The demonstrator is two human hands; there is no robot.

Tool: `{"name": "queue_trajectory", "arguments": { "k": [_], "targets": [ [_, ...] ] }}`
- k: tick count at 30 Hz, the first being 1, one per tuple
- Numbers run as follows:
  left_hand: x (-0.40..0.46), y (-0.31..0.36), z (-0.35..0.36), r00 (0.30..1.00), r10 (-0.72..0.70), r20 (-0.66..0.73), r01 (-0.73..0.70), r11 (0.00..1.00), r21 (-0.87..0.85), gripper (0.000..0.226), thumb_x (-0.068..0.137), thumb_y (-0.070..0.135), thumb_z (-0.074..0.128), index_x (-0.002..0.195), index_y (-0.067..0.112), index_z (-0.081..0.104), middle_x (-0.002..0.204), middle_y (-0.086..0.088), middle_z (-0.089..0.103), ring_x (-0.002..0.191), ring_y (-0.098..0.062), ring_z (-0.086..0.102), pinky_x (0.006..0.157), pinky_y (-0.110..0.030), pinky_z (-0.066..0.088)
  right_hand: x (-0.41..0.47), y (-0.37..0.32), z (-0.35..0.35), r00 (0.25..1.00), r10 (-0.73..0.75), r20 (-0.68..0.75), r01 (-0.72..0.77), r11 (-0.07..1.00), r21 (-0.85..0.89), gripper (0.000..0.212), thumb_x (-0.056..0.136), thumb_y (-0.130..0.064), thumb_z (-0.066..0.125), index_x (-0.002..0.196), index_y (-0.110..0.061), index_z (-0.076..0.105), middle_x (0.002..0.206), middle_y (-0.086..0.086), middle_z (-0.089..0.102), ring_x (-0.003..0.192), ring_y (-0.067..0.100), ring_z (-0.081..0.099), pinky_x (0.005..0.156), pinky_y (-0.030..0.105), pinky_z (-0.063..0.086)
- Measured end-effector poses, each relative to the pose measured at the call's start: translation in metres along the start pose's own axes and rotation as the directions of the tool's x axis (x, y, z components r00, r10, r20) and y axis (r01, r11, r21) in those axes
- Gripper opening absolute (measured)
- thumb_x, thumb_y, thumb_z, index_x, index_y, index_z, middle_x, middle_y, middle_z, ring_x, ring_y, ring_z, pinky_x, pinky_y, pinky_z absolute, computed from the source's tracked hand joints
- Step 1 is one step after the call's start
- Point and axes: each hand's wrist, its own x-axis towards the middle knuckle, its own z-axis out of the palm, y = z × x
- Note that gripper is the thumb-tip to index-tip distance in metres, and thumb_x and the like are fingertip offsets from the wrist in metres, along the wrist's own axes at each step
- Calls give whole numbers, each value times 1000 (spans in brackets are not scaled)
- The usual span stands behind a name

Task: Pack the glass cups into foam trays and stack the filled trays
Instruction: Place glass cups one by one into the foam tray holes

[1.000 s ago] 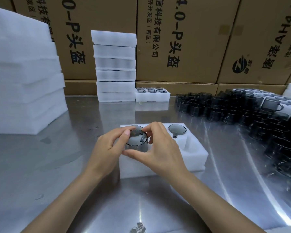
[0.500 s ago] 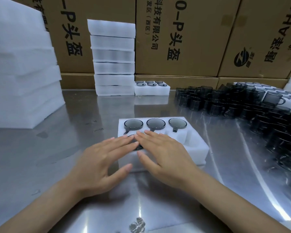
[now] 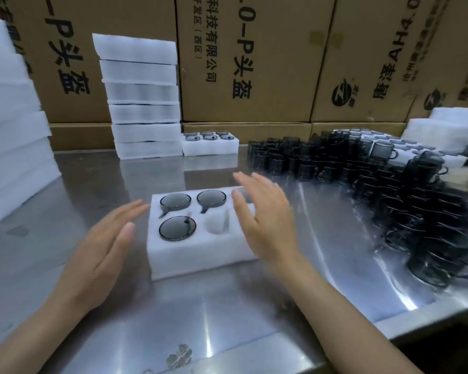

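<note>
A white foam tray [image 3: 197, 259] lies on the steel table in front of me. Smoky glass cups sit in its back-left [image 3: 175, 202], back-middle [image 3: 211, 198] and front-left [image 3: 177, 228] pockets. The front-middle pocket [image 3: 217, 224] holds nothing. My left hand [image 3: 103, 247] hovers flat and empty at the tray's left side. My right hand [image 3: 265, 214] is spread flat and blurred over the tray's right part, hiding the pockets there. A big heap of loose dark glass cups [image 3: 389, 190] covers the table's right side.
A tall stack of foam trays [image 3: 142, 98] stands at the back, with one filled tray [image 3: 210, 144] beside it. Bulk foam [image 3: 14, 136] is piled at the left. Cardboard boxes [image 3: 254, 55] wall the back. More foam [image 3: 443, 122] sits far right. The table edge [image 3: 389, 325] runs front right.
Both hands set a cup into the front-left pocket, pressed it down flat, then lifted and spread apart. The right hand now sweeps rightward.
</note>
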Motion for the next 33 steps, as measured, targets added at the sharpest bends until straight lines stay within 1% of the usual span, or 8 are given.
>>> {"name": "queue_trajectory", "arguments": {
  "k": [3,6,9,12,15,22,29,33],
  "targets": [
    [1,-21,-3,986,-134,-96,124,987,-100,40,95,60,20,111,51,56,126,24,53,119,6,46,99,-12,32,14,43,-29,930,298,-216,-345,910,-230,48,95,-33,44,140,-16,44,151,2,34,143,19,18,117,43,7],
    [1,-32,-1,975,-206,-80,197,974,-108,44,92,67,18,107,53,57,121,18,57,112,2,48,96,-15,33,13,78,-50,777,590,-220,-617,643,-453,65,91,-35,50,146,-9,28,157,18,11,144,35,0,114,54,-3],
    [1,-29,3,978,-197,-65,190,977,-101,47,90,71,19,106,48,57,118,15,58,111,3,49,101,-23,32,12,93,-60,643,728,-237,-707,444,-551,72,89,-39,51,148,-9,22,156,23,2,142,45,-5,112,56,-9],
    [2,-22,4,986,-157,-53,152,985,-82,48,91,69,20,107,44,57,117,24,56,113,13,46,95,-5,30,14,101,-68,581,779,-235,-726,366,-583,72,90,-41,47,148,-10,20,156,24,0,140,50,-3,111,58,-10],
    [3,-18,3,987,-152,-56,147,986,-84,47,91,66,20,109,44,57,118,32,53,113,15,45,92,-2,30,13,106,-70,541,817,-199,-723,331,-606,69,90,-43,46,146,-10,24,156,25,1,140,50,3,111,58,-10],
    [3,-16,5,984,-165,-64,157,982,-108,48,90,68,21,108,44,58,116,28,57,107,1,51,90,-7,34,12,95,-55,702,700,-132,-609,494,-620,56,90,-41,47,138,-14,37,151,18,25,132,41,28,112,48,6],
    [3,-9,5,981,-192,-38,188,978,-87,50,91,59,22,112,32,59,117,9,60,107,-8,52,90,-7,33,9,81,-39,890,456,32,-375,768,-519,53,92,-33,52,141,-22,35,145,1,38,119,22,52,112,50,4],
    [2,-4,4,979,-203,-19,201,976,-85,56,90,57,22,114,26,61,116,10,61,107,-6,52,91,-6,32,8,80,-33,942,336,-19,-298,806,-512,50,89,-36,55,136,-26,42,133,-3,49,122,20,44,110,46,7]
  ]
}}
